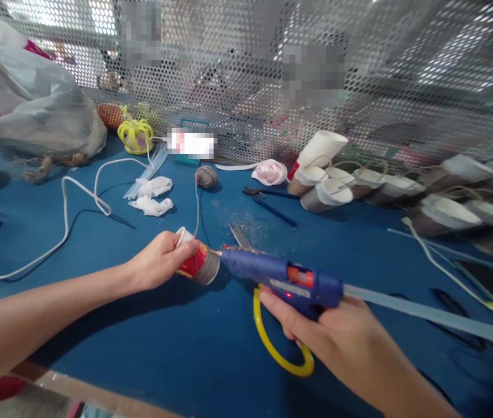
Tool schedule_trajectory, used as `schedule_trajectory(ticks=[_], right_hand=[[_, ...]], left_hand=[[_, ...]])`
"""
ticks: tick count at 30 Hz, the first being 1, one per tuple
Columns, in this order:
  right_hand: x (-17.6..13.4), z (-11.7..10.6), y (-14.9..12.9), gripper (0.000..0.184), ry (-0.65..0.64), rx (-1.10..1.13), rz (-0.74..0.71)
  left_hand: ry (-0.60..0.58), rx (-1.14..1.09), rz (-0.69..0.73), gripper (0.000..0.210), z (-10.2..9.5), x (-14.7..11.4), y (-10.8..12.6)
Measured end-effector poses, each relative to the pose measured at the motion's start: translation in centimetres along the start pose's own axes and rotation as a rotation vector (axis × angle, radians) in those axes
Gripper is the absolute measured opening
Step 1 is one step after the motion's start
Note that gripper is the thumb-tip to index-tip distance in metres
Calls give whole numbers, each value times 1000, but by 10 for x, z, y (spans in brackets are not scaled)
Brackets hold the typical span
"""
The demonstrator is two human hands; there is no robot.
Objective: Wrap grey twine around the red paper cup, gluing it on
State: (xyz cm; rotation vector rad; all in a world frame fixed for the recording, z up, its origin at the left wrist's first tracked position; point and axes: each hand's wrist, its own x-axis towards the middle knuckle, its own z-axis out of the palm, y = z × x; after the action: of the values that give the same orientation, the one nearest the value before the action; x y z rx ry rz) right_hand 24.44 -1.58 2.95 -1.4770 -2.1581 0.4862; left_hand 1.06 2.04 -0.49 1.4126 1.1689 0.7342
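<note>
My left hand (161, 259) grips a red paper cup (194, 262) tilted on its side, its lower part wrapped in grey yarn. A strand runs from the cup up to a ball of grey yarn (207, 176). In my right hand (316, 325) is a blue glue gun (267, 270), its red light lit and a long clear glue stick (424, 313) coming out of its back. The metal nozzle is at the cup's side; I cannot tell if it touches. Scissors (272, 342) with yellow handles lie beneath the gun, partly hidden.
Blue-handled pliers (267, 206), a pink fabric rose (271, 172) and crumpled white tissue (153, 194) lie beyond the cup. Several wrapped cups with handles (327, 194) stand at right by stacked white cups (322, 148). A white cable (65, 215) crosses the left; perforated mesh (237, 75) rises behind.
</note>
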Motion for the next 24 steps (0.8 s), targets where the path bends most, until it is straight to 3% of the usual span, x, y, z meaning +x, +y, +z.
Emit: schedule_trajectory(ticks=[3, 6, 16, 20, 24], right_hand=[[1, 4, 2, 20, 82, -127, -169], [3, 8, 3, 21, 80, -139, -252], [-6, 18, 11, 33, 215, -231, -287], [2, 6, -5, 25, 52, -200, -270], [7, -1, -17, 24, 8, -116, -231]], left_hand=[[8, -35, -23, 35, 1, 1, 0], [23, -34, -39, 35, 1, 2, -2], [50, -22, -18, 34, 0, 5, -8], [48, -16, -18, 34, 0, 5, -7], [55, -13, -23, 33, 0, 3, -6]])
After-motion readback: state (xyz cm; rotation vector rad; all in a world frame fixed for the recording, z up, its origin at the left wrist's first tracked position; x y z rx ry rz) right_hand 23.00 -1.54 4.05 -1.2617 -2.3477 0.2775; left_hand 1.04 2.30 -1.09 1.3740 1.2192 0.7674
